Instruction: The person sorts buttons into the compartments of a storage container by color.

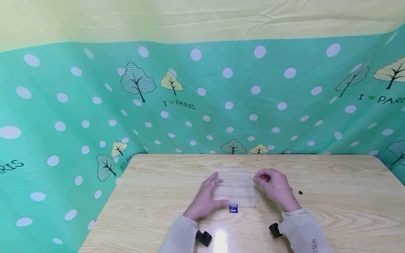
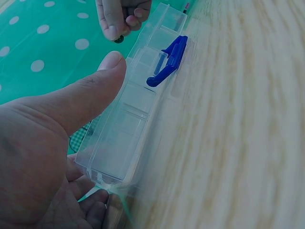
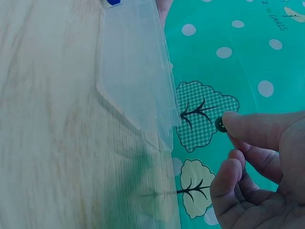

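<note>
A clear plastic compartment box (image 1: 243,192) lies on the table with a blue latch (image 1: 233,208) on its near side. My left hand (image 1: 205,198) holds the box at its left side, the thumb by the latch and the fingers toward the far-left edge. Just off the box's right edge, my right hand (image 1: 274,185) pinches a small dark button (image 3: 220,125) between thumb and forefinger, raised above the table. In the left wrist view the button (image 2: 119,39) shows under the fingertips. Whether the lid is raised, I cannot tell.
Another small dark button (image 1: 300,192) lies on the wooden table (image 1: 341,211), right of my right hand. A green dotted cloth (image 1: 202,116) hangs behind the table and along its left side. Black wrist straps (image 1: 204,238) show at both sleeves.
</note>
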